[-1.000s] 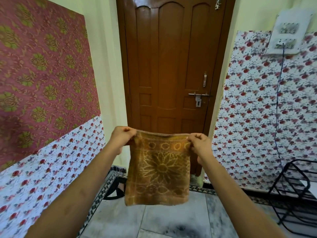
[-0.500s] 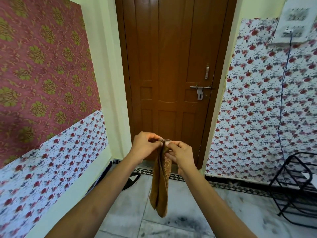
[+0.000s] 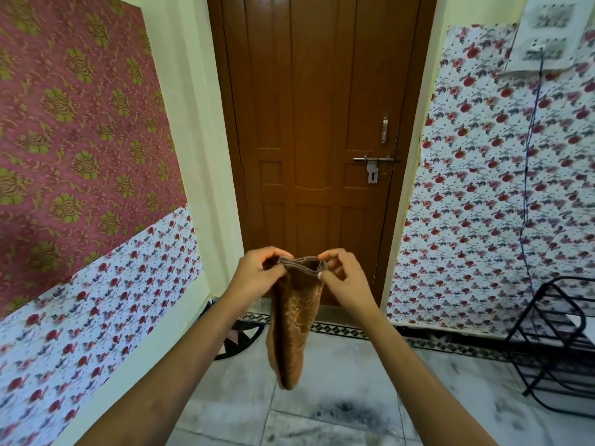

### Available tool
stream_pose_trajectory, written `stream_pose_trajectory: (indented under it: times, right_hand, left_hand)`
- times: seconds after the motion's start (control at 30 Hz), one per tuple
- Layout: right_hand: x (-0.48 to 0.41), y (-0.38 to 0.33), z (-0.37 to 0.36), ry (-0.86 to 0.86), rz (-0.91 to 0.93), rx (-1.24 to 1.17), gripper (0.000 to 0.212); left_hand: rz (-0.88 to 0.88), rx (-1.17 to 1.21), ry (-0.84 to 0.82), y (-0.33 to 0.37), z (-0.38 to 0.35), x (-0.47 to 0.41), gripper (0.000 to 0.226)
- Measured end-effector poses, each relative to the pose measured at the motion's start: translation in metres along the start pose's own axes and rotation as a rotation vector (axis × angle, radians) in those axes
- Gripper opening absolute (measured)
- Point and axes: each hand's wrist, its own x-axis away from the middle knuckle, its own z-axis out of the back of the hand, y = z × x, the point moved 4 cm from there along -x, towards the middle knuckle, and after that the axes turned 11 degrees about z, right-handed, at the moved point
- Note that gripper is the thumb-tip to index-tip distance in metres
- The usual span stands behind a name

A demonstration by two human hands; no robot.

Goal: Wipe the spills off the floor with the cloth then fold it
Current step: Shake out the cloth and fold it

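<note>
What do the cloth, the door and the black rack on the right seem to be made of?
The cloth: probably soft towelling, brown with a paler pattern; it hangs limp in layers. The door: seemingly wood, glossy brown finish, raised panels. The rack: likely metal, black-coated, thin bent rods.

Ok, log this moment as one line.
phase: folding | cloth: folded narrow, hanging | left hand: pinches top edge | right hand: pinches top edge

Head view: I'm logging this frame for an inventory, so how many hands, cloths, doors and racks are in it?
Cloth: 1
Hands: 2 (left hand, right hand)
Door: 1
Wire rack: 1
Total: 5
</note>
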Motion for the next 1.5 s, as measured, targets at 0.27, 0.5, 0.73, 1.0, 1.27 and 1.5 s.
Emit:
stream_pose_trajectory:
  times: [0.27, 0.5, 0.73, 1.0, 1.27, 1.5]
  right_hand:
    - [-0.005, 0.002, 0.006, -0.36, 0.364, 0.733, 0.043]
    - [-0.01, -0.016, 0.011, -0.448, 0.374, 0.302, 0.02]
    - [-0.015, -0.013, 0.011, -0.343, -0.002, -0.257, 0.047]
    - [-0.021, -0.029, 0.011, -0.366, 0.003, -0.28, 0.022]
    - [-0.02, -0.022, 0.015, -0.194, -0.057, -0.336, 0.027]
    - [0.014, 0.01, -0.008, -0.104, -0.259, -0.421, 0.058]
  left_hand:
    - [-0.015, -0.056, -0.125, 0.003, 0.019, 0.002, 0.028]
    - [0.033, -0.148, -0.273, 0.001, 0.034, 0.006, 0.021]
    - [0.119, -0.263, -0.461, 0.003, 0.035, 0.012, 0.034]
    - [0.129, -0.364, -0.509, 0.021, 0.013, 0.012, 0.069]
    - [-0.143, -0.578, -0.411, 0.045, -0.009, -0.001, 0.009]
    - [0.112, -0.194, -0.303, 0.05, 0.006, -0.021, 0.011]
